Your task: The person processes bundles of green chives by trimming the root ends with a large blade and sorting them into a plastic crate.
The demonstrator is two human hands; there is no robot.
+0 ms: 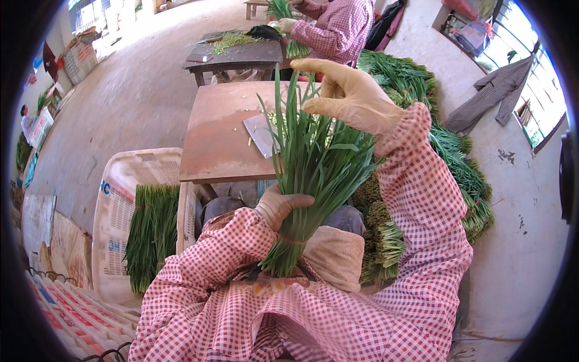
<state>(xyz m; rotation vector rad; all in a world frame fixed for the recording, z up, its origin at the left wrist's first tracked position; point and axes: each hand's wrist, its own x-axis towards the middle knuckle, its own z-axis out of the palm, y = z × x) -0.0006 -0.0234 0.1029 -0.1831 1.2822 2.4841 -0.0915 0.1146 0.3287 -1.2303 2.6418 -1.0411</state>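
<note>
My left hand (280,207), in a thin glove, is wrapped round a bundle of long green garlic chives (319,157) over my lap. A reddish band (292,240) circles the bundle below that hand, and the leaves fan out upward and to the right. My right hand (356,96), in a pale yellow glove, is raised beside the upper leaves. Its thumb and fingers stand apart, with nothing visible gripped between them. A flat metal blade (260,135) lies on the brown table (211,133) behind the bundle, which partly hides chopped bits there.
A pale plastic crate (108,199) at left holds bundled chives (151,235). More bundles (422,90) are heaped along the right wall. A tan cloth (335,256) covers my lap. Ahead, a co-worker (338,27) handles greens at a darker table (238,54).
</note>
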